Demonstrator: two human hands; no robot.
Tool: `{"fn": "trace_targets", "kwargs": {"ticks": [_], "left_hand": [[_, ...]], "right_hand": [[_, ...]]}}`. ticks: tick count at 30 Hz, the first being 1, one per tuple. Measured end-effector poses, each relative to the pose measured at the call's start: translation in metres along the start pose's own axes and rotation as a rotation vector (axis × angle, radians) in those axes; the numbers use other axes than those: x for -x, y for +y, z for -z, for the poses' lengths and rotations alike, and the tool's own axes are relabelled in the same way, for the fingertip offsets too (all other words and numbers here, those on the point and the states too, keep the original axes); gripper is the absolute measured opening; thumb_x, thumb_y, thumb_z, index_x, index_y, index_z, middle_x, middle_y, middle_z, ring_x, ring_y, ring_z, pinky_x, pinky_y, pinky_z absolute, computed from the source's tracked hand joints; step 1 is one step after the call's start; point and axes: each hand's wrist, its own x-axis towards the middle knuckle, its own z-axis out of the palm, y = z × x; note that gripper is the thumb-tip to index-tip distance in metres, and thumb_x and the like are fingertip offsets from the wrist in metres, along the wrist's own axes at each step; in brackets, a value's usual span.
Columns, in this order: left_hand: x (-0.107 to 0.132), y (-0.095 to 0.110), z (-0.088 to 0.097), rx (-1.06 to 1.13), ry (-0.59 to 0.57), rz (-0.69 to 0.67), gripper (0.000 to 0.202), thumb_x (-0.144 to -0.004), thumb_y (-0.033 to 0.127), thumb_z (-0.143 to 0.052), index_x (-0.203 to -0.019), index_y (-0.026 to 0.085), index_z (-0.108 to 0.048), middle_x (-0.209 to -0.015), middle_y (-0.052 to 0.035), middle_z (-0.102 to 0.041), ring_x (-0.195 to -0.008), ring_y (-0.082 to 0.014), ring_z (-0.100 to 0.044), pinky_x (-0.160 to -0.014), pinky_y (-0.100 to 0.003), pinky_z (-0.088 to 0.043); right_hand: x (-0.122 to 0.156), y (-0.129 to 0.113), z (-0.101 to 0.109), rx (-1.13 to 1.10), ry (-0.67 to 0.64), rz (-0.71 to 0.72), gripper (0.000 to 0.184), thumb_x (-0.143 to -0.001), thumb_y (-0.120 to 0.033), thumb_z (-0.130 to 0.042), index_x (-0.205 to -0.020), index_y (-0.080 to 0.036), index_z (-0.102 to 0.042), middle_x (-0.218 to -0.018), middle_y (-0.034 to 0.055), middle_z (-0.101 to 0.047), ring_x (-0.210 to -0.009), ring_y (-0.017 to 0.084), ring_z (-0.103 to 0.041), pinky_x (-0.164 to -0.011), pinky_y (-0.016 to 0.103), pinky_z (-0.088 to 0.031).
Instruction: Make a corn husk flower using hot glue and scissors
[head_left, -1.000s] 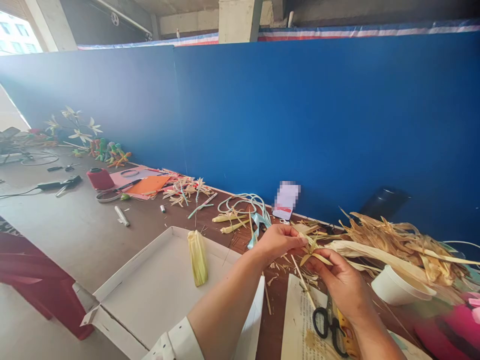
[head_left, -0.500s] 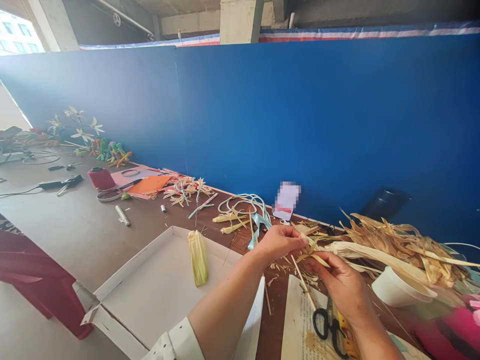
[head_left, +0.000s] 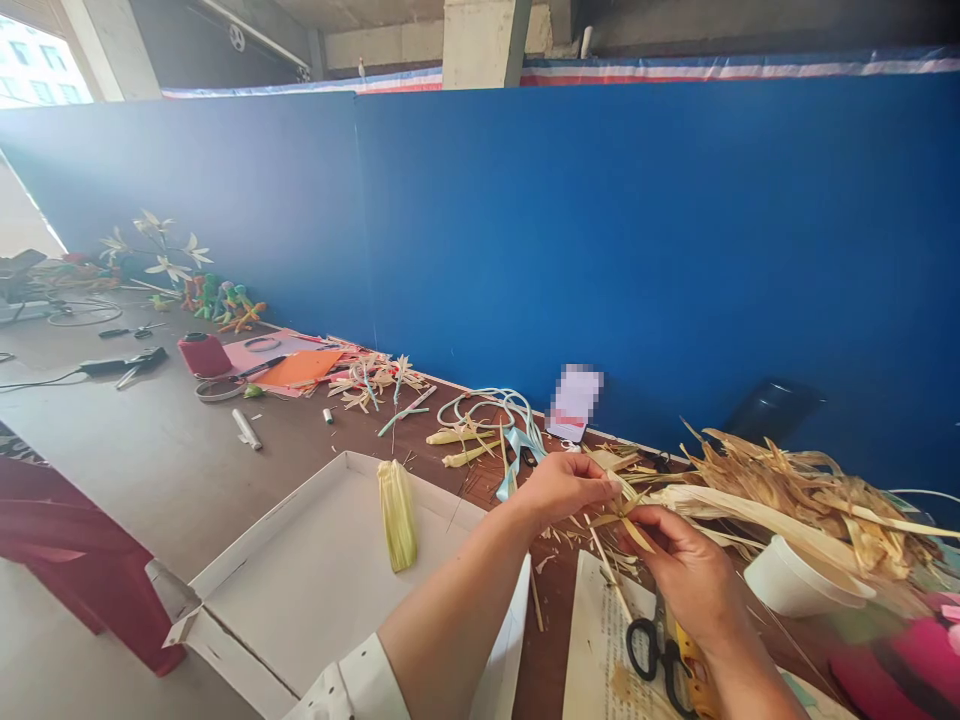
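Note:
Both my hands meet over the brown table, pinching a small piece made of dried corn-husk strips (head_left: 622, 508). My left hand (head_left: 559, 487) grips its left side with fingers closed. My right hand (head_left: 686, 570) holds its right side, thumb and fingers pressed on the strips. A thin stick (head_left: 607, 572) hangs down from the piece toward the paper below.
A heap of dried husks (head_left: 795, 492) lies to the right beside a white cup (head_left: 795, 577). Scissors (head_left: 664, 650) rest on a printed sheet by my right wrist. A white cardboard tray (head_left: 300, 580) holds a yellow husk bundle (head_left: 396, 513). Ribbon (head_left: 510, 420), husk flowers and tools lie further left.
My hands have shifted slightly, the right fingers working downward on the husk piece. The camera has moved a little.

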Motion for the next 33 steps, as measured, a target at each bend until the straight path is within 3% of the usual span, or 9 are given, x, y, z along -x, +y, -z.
{"fn": "trace_targets", "kwargs": {"ticks": [6, 14, 21, 25, 28, 30, 33], "left_hand": [[0.002, 0.003, 0.001, -0.004, -0.011, -0.023, 0.047, -0.064, 0.058, -0.066, -0.077, 0.013, -0.063, -0.06, 0.0014, -0.054, -0.05, -0.0056, -0.044, -0.047, -0.018, -0.032], [-0.001, 0.007, -0.001, 0.19, 0.02, -0.009, 0.068, -0.072, 0.072, -0.045, -0.092, 0.011, -0.067, -0.084, -0.008, -0.064, -0.061, -0.0085, -0.052, -0.055, -0.019, -0.04], [-0.012, -0.006, 0.0, 0.261, 0.108, 0.01, 0.057, -0.076, 0.064, -0.05, -0.087, 0.01, -0.066, -0.073, -0.0046, -0.061, -0.056, -0.0066, -0.048, -0.05, -0.018, -0.035], [-0.011, -0.003, 0.001, 0.252, 0.161, -0.045, 0.047, -0.077, 0.056, -0.053, -0.089, 0.011, -0.065, -0.075, -0.0033, -0.061, -0.057, -0.0063, -0.046, -0.051, -0.018, -0.035], [-0.005, 0.006, -0.002, 0.108, 0.326, -0.198, 0.034, -0.079, 0.045, -0.057, -0.083, 0.013, -0.065, -0.074, -0.0022, -0.06, -0.062, -0.0086, -0.048, -0.058, -0.02, -0.039], [0.002, 0.011, -0.008, -0.065, 0.469, -0.433, 0.025, -0.08, 0.038, -0.057, -0.08, 0.015, -0.066, -0.078, -0.0029, -0.06, -0.071, -0.0108, -0.052, -0.067, -0.023, -0.042], [0.013, 0.016, -0.019, -0.357, 0.483, -0.759, 0.019, -0.083, 0.031, -0.054, -0.081, 0.017, -0.068, -0.079, -0.0047, -0.06, -0.078, -0.0136, -0.054, -0.074, -0.027, -0.043]], "right_hand": [[-0.001, -0.005, -0.003, -0.128, 0.054, -0.099, 0.024, -0.058, -0.035, -0.07, -0.08, -0.025, -0.067, -0.073, 0.0002, -0.068, -0.062, 0.019, -0.064, -0.061, 0.029, -0.052], [-0.001, -0.01, -0.002, -0.215, 0.183, -0.105, 0.035, -0.054, -0.044, -0.074, -0.082, -0.023, -0.069, -0.077, 0.0034, -0.07, -0.06, 0.021, -0.064, -0.061, 0.032, -0.053], [-0.001, 0.004, 0.0, -0.174, 0.234, -0.048, 0.035, -0.061, -0.044, -0.073, -0.087, -0.021, -0.066, -0.082, 0.0055, -0.07, -0.062, 0.02, -0.065, -0.063, 0.032, -0.053], [-0.001, 0.006, 0.001, -0.119, 0.288, 0.047, 0.032, -0.066, -0.044, -0.069, -0.088, -0.021, -0.064, -0.082, 0.0055, -0.07, -0.06, 0.02, -0.064, -0.063, 0.032, -0.052], [-0.001, 0.004, 0.003, 0.032, 0.366, 0.182, 0.027, -0.071, -0.044, -0.064, -0.085, -0.021, -0.065, -0.082, 0.0054, -0.069, -0.064, 0.02, -0.064, -0.07, 0.034, -0.051], [0.0, 0.002, 0.003, 0.153, 0.445, 0.275, 0.025, -0.075, -0.043, -0.061, -0.083, -0.021, -0.066, -0.084, 0.0058, -0.069, -0.072, 0.021, -0.064, -0.077, 0.035, -0.049], [0.001, -0.002, 0.003, 0.258, 0.516, 0.36, 0.025, -0.079, -0.042, -0.057, -0.084, -0.02, -0.067, -0.089, 0.0068, -0.069, -0.081, 0.022, -0.063, -0.08, 0.034, -0.048]]}}
